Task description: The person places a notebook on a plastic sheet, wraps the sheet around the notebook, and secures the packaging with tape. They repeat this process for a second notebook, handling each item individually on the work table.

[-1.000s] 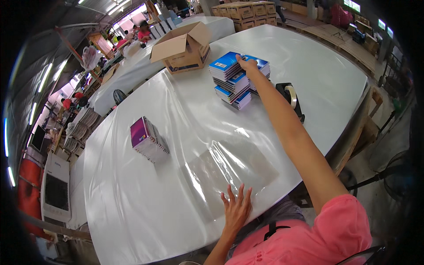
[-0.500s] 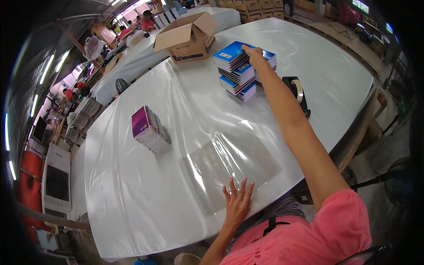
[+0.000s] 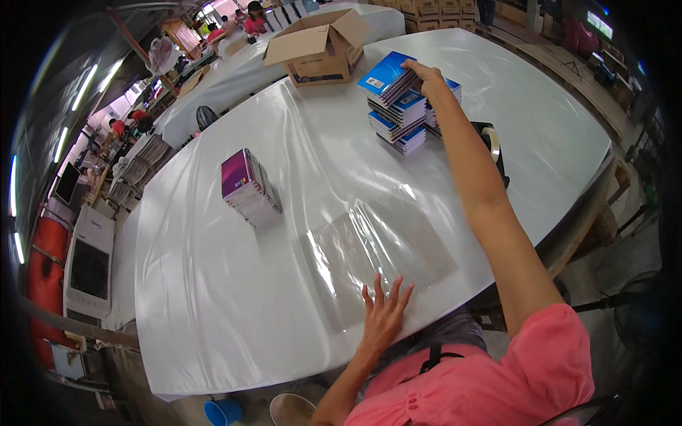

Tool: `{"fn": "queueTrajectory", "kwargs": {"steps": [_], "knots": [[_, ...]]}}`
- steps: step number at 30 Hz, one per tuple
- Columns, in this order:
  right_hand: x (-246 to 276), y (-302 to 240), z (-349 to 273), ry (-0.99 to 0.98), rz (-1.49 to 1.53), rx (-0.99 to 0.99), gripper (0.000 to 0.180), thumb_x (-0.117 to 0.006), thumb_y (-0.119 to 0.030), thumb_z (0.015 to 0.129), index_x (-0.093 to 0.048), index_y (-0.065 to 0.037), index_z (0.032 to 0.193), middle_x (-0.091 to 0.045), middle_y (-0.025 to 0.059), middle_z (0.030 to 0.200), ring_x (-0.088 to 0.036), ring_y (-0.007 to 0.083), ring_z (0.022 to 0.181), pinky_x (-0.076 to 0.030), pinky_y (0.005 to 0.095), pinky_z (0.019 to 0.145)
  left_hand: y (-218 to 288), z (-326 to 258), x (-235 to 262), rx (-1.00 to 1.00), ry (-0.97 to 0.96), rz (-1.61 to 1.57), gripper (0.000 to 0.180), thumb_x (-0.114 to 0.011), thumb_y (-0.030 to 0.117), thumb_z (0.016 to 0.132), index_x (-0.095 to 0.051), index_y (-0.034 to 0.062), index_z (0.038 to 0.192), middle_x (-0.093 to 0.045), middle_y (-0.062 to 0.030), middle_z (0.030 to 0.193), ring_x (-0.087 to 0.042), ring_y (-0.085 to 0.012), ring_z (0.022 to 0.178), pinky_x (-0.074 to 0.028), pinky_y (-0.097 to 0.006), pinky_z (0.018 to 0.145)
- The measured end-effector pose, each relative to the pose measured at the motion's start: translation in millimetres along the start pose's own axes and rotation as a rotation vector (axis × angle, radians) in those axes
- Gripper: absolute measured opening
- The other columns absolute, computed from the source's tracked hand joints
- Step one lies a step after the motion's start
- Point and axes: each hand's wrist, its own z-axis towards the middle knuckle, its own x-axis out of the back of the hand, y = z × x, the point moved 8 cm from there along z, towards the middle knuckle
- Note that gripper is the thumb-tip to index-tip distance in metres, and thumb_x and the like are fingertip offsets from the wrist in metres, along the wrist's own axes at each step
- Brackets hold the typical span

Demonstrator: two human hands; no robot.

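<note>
My right hand [image 3: 428, 75] reaches far over the table and grips a bundle of blue spiral notebooks [image 3: 386, 75] by its wire-bound side. The bundle is tilted at the top of a stack of more blue spiral notebooks [image 3: 396, 130]. Near the table's front edge, my left hand [image 3: 384, 317] lies flat with fingers spread on a clear plastic sheet [image 3: 419, 245]. Left of the sheet stands a block of spiral notebooks with a purple cover [image 3: 236, 176]. My right thumb and fingertips are partly hidden behind the bundle's edge.
A black tape dispenser [image 3: 496, 150] sits beside my right forearm. An open cardboard box [image 3: 320, 65] stands at the far side of the white-covered table [image 3: 206, 298]. A blue bucket [image 3: 222, 411] is below the front edge. Other people work at the far left.
My right hand has lifted and tilted the top bundle of blue notebooks off the stack's line. The view has shifted a little; my left hand stays on the plastic sheet.
</note>
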Motion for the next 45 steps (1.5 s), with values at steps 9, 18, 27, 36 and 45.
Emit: {"fn": "queueTrajectory", "kwargs": {"steps": [9, 18, 27, 36, 45], "knots": [[-28, -20, -98, -0.272, -0.199, 0.174, 0.033, -0.083, -0.019, 0.068, -0.068, 0.005, 0.084, -0.068, 0.0096, 0.086, -0.063, 0.0179, 0.075, -0.051, 0.0283, 0.068, -4, -2, 5, 0.011, 0.046, -0.047, 0.067, -0.058, -0.004, 0.079, -0.047, 0.0199, 0.14, -0.043, -0.0093, 0.144, -0.023, -0.0467, 0.14, -0.013, -0.066, 0.11], [-15, 20, -317, -0.804, -0.577, 0.388, 0.046, -0.082, -0.011, 0.067, -0.065, 0.001, 0.109, -0.064, 0.0022, 0.095, -0.057, 0.0108, 0.088, -0.048, 0.028, 0.084, -93, 17, 104, 0.381, 0.485, -0.655, 0.124, -0.088, 0.02, 0.06, -0.005, 0.0037, 0.152, -0.009, -0.0186, 0.159, -0.011, -0.0355, 0.146, -0.014, -0.044, 0.117], [61, 108, -425, -1.066, -0.577, 0.549, 0.075, -0.081, -0.008, 0.056, -0.053, -0.004, 0.126, -0.053, 0.0108, 0.122, -0.053, 0.0245, 0.109, -0.044, 0.0329, 0.094, -83, 12, 41, 0.376, 0.153, -1.259, 0.156, -0.096, 0.03, 0.041, 0.011, 0.0154, 0.152, -0.006, -0.0124, 0.16, -0.022, -0.0282, 0.143, -0.027, -0.043, 0.114], [75, 168, -436, -1.071, -0.375, 0.204, 0.094, -0.089, -0.013, 0.061, -0.033, -0.011, 0.137, -0.043, 0.0109, 0.131, -0.044, 0.0254, 0.123, -0.036, 0.0379, 0.105, -94, -5, -11, 0.504, 0.161, -1.242, 0.145, -0.09, 0.008, 0.045, 0.006, 0.0171, 0.153, -0.007, -0.0136, 0.159, -0.021, -0.0292, 0.144, -0.031, -0.043, 0.113], [80, 168, -430, -1.153, -0.463, 0.275, 0.094, -0.091, -0.017, 0.062, -0.034, -0.01, 0.136, -0.045, 0.0108, 0.129, -0.046, 0.0265, 0.122, -0.038, 0.0373, 0.103, -93, -28, 18, 0.54, 0.032, -1.057, 0.108, -0.09, 0.011, 0.057, -0.031, 0.004, 0.148, -0.043, -0.0139, 0.146, -0.045, -0.0234, 0.131, -0.038, -0.036, 0.107]]}}
